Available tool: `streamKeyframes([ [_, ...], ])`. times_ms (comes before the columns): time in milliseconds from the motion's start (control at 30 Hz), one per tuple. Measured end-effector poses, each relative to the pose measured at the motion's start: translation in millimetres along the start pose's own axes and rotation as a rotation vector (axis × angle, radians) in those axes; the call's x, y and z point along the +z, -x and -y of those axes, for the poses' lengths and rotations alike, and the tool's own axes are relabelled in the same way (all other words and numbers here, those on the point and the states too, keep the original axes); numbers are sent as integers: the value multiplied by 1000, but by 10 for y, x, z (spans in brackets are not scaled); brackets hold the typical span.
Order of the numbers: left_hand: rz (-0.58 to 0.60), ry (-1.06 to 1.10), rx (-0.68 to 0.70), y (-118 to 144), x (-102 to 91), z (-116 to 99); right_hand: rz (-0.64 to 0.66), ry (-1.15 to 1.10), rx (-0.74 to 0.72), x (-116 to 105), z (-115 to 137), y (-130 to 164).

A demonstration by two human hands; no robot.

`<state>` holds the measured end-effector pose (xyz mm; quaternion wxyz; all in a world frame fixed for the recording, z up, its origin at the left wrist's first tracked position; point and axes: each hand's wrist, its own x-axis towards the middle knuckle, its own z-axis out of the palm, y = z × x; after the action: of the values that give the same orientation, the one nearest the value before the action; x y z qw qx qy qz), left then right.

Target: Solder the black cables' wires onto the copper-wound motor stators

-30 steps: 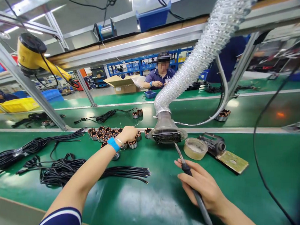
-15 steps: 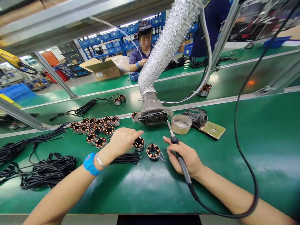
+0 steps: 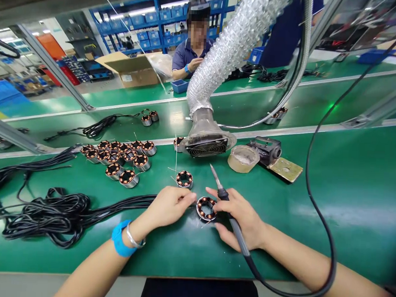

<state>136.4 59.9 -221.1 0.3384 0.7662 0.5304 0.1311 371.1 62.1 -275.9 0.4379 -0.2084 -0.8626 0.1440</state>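
Observation:
My right hand [image 3: 245, 221] holds a soldering iron [image 3: 235, 232], its tip pointing up and away to the left. Its fingers reach to a copper-wound motor stator [image 3: 201, 212], which lies on the green bench with thin wire ends toward me. Just left of that stator is my left hand [image 3: 173, 205], its fingers curled and pressed together; what they hold, if anything, is hidden. Black cables [image 3: 127, 203] run under this hand, their ends covered. Another stator [image 3: 184, 179] lies just beyond it, a thin pale wire [image 3: 176, 158] rising behind.
A fume extractor hood [image 3: 206, 138] on a silver duct hangs over the bench. Right of it are a round tub [image 3: 243, 159] and a soldering iron stand [image 3: 266, 151]. Several stators [image 3: 129, 157] cluster at left, beyond coiled cables [image 3: 52, 217]. A person [image 3: 193, 57] sits opposite.
My left hand has come down toward me and right, beside the near stator. My right hand has moved nearer this stator, which has turned; the iron's tip has left the hood and tub. The view shifted.

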Motion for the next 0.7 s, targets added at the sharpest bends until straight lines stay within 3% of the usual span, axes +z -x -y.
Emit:
streamKeyframes([
  [133, 99, 224, -55, 57, -32, 108, 66, -64, 37, 88, -12, -25],
  [433, 200, 205, -64, 129, -97, 116, 47, -17, 105, 190, 15, 3],
  [567, 100, 359, -13, -5, 1, 54, 18, 51, 118, 225, 30, -14],
  [700, -13, 626, -61, -135, 151, -48, -2, 93, 159, 233, 23, -5],
])
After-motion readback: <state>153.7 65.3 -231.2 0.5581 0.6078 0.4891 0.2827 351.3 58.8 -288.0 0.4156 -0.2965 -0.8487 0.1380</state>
